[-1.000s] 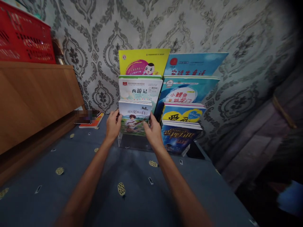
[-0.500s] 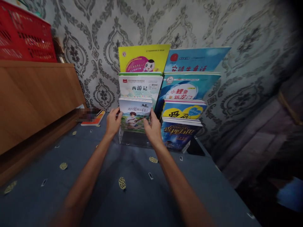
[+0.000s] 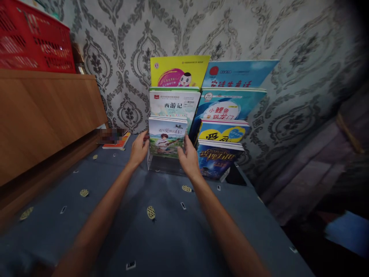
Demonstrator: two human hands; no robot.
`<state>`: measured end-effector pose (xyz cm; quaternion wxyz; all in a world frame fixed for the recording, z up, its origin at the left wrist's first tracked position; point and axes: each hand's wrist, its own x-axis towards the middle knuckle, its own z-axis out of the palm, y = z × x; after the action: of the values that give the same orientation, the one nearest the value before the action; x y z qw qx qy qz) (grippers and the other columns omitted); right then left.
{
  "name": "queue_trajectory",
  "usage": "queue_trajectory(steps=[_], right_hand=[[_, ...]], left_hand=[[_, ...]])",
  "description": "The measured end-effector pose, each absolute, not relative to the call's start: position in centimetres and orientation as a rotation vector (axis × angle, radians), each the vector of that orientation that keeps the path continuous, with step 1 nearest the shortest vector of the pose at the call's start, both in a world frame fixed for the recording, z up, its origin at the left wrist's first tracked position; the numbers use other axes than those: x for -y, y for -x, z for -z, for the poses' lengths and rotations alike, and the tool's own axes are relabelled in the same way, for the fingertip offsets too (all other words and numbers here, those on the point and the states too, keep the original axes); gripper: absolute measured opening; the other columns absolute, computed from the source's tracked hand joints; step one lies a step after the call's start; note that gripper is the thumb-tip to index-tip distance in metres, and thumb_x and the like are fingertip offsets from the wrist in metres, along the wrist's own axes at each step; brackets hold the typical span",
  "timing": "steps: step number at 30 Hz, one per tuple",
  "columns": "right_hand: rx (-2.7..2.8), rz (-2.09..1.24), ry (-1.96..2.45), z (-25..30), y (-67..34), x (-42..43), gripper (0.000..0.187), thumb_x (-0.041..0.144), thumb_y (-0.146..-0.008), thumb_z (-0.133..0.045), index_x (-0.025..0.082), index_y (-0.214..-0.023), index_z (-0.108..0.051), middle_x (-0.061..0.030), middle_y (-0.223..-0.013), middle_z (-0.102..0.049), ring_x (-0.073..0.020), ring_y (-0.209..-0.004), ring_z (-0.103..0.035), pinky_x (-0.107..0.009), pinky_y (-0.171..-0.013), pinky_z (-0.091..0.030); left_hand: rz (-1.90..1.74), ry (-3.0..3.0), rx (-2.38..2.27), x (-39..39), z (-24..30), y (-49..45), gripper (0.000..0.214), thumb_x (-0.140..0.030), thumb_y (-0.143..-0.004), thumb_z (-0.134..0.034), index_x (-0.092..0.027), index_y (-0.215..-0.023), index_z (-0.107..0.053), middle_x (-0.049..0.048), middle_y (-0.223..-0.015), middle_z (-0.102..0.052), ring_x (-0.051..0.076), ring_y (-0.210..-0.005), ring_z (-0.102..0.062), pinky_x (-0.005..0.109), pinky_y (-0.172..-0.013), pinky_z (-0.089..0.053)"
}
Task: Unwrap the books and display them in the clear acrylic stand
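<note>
Between my two hands stands a small stack of books, the front one a storybook (image 3: 166,140) with a child playing a guitar on its cover. My left hand (image 3: 140,147) is at its left edge and my right hand (image 3: 188,156) at its right edge, thumbs toward the front and fingers partly hidden behind. The books lean in the front tier of a clear stepped book rack (image 3: 164,163). Behind them rise a white book (image 3: 174,100) and a yellow book (image 3: 180,69). A dark blue book (image 3: 217,161) fronts the right column.
More books stand in the right column, including a teal book (image 3: 230,104) and a blue book (image 3: 242,71). A wooden cabinet (image 3: 49,119) with a red basket (image 3: 37,42) is at left. An orange book (image 3: 115,145) lies beside it on the patterned cloth (image 3: 121,231). Patterned wallpaper is behind.
The view has shifted slightly, so the rack and books appear a little higher and the left column farther right. Both hands stay at the sides of the front storybook.
</note>
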<state>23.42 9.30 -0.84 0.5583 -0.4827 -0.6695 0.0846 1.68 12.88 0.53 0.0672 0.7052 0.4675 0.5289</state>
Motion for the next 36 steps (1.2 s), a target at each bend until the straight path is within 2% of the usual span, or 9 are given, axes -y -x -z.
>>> queue_trajectory(steps=[3,6,8,10,15,25,31,33,36], right_hand=[[1.528,-0.184,1.113,1.2,-22.9,-7.1,0.059,0.02,-0.091,-0.046,0.02,-0.15,-0.046,-0.015,-0.145,-0.057,-0.0306,-0.135,-0.052,-0.056,-0.109,-0.046],[1.636,-0.213,1.038,2.6,-21.6,-4.1,0.037,0.012,-0.088,-0.043,0.019,-0.112,-0.07,-0.0105,-0.111,-0.072,-0.0245,-0.108,-0.066,-0.042,-0.095,-0.054],[1.842,-0.325,0.995,4.3,-20.4,-2.3,0.034,0.004,-0.081,-0.043,0.021,-0.087,-0.071,-0.0056,-0.088,-0.072,-0.0202,-0.088,-0.068,-0.034,-0.084,-0.054],[2.019,-0.426,1.022,6.2,-19.3,-0.8,0.032,-0.001,-0.076,-0.045,0.021,-0.075,-0.069,-0.0035,-0.078,-0.069,-0.0184,-0.078,-0.066,-0.031,-0.077,-0.052],[2.246,-0.46,1.051,9.5,-17.7,1.1,0.031,-0.004,-0.077,-0.05,0.02,-0.083,-0.068,-0.0042,-0.085,-0.068,-0.0197,-0.088,-0.063,-0.031,-0.081,-0.05],[2.238,-0.544,0.996,9.9,-18.1,1.3,0.032,-0.003,-0.084,-0.046,0.02,-0.09,-0.068,-0.0051,-0.09,-0.067,-0.0203,-0.089,-0.061,-0.036,-0.087,-0.05],[2.193,-0.596,0.997,9.8,-18.2,1.4,0.032,-0.002,-0.085,-0.046,0.02,-0.09,-0.068,-0.0065,-0.093,-0.067,-0.0217,-0.093,-0.062,-0.037,-0.085,-0.051],[2.182,-0.611,0.984,9.9,-18.3,1.3,0.032,-0.002,-0.085,-0.046,0.02,-0.092,-0.068,-0.0061,-0.094,-0.068,-0.021,-0.093,-0.063,-0.038,-0.09,-0.051],[2.175,-0.63,0.984,10.1,-18.4,1.2,0.032,-0.002,-0.085,-0.045,0.02,-0.092,-0.067,-0.0051,-0.093,-0.067,-0.0195,-0.092,-0.063,-0.038,-0.094,-0.049]], left_hand=[[-1.543,-2.152,-1.441,-11.9,0.6,-1.1,0.047,-0.017,-0.089,-0.047,-0.014,-0.135,-0.057,0.0132,-0.112,-0.069,0.024,-0.102,-0.065,0.039,-0.09,-0.054],[-1.435,-2.248,-1.506,-10.8,2.5,0.0,0.043,-0.018,-0.092,-0.045,-0.017,-0.133,-0.058,0.0119,-0.111,-0.067,0.024,-0.102,-0.065,0.04,-0.093,-0.054],[-1.31,-2.326,-1.599,-10.0,4.1,1.1,0.042,-0.017,-0.093,-0.043,-0.017,-0.132,-0.059,0.0114,-0.11,-0.067,0.024,-0.103,-0.064,0.039,-0.095,-0.052],[-1.106,-2.385,-1.755,-9.3,5.8,2.5,0.042,-0.016,-0.094,-0.041,-0.017,-0.133,-0.059,0.0118,-0.114,-0.066,0.024,-0.108,-0.062,0.039,-0.099,-0.05],[-0.6,-2.355,-2.092,-8.8,8.8,5.6,0.039,-0.016,-0.096,-0.041,-0.012,-0.127,-0.064,0.0185,-0.121,-0.065,0.029,-0.115,-0.06,0.044,-0.103,-0.046],[-0.455,-2.295,-2.248,-12.7,8.7,9.0,0.033,-0.02,-0.098,-0.041,-0.014,-0.116,-0.068,0.0179,-0.12,-0.065,0.029,-0.114,-0.058,0.041,-0.099,-0.046],[-0.48,-2.081,-2.552,-16.3,6.8,13.9,0.045,-0.015,-0.095,-0.037,-0.002,-0.134,-0.053,0.03,-0.138,-0.053,0.04,-0.129,-0.049,0.054,-0.1,-0.046],[-0.479,-2.03,-2.609,-17.5,6.3,15.2,0.05,-0.013,-0.093,-0.037,-0.002,-0.141,-0.047,0.0303,-0.145,-0.049,0.042,-0.135,-0.045,0.058,-0.102,-0.045],[-0.442,-1.988,-2.648,-19.5,6.1,16.4,0.059,-0.011,-0.091,-0.039,-0.009,-0.15,-0.04,0.0257,-0.154,-0.043,0.04,-0.146,-0.034,0.063,-0.109,-0.04]])
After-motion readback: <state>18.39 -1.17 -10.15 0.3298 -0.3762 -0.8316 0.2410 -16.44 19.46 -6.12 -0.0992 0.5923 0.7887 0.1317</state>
